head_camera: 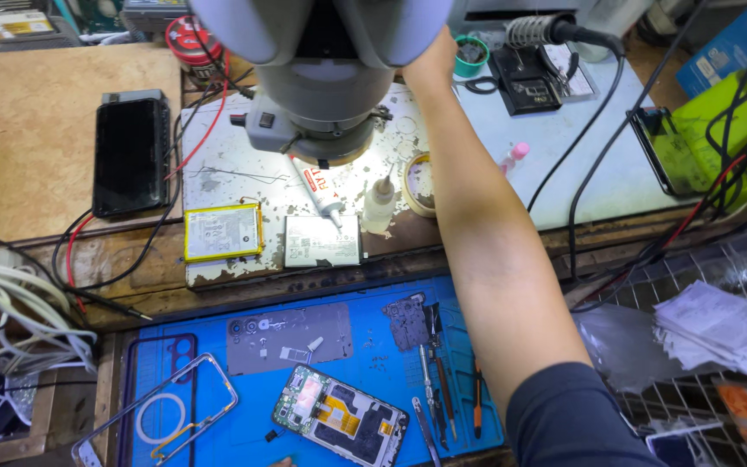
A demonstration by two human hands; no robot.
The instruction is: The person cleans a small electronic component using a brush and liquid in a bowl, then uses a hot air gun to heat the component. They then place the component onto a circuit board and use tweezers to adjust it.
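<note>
My right hand [433, 67] reaches far across the bench, and my bare forearm crosses the table's middle. Its fingers are hidden behind the grey microscope head [322, 78], so I cannot tell what they touch. A small green tin [472, 54] sits just right of the hand. My left hand is out of view. Near me, an opened phone [340, 416] with its circuit board showing lies on a blue work mat [365, 367]. A clear phone case [162, 406] lies to its left.
Two flat batteries [222, 232] [322, 240], a glue tube [315, 186], a dropper bottle [379, 204] and a tape roll [418, 185] lie under the microscope. Tweezers [430, 380] rest on the mat. A black phone [130, 156] lies left, a soldering stand [530, 52] behind, cables and papers [719, 325] right.
</note>
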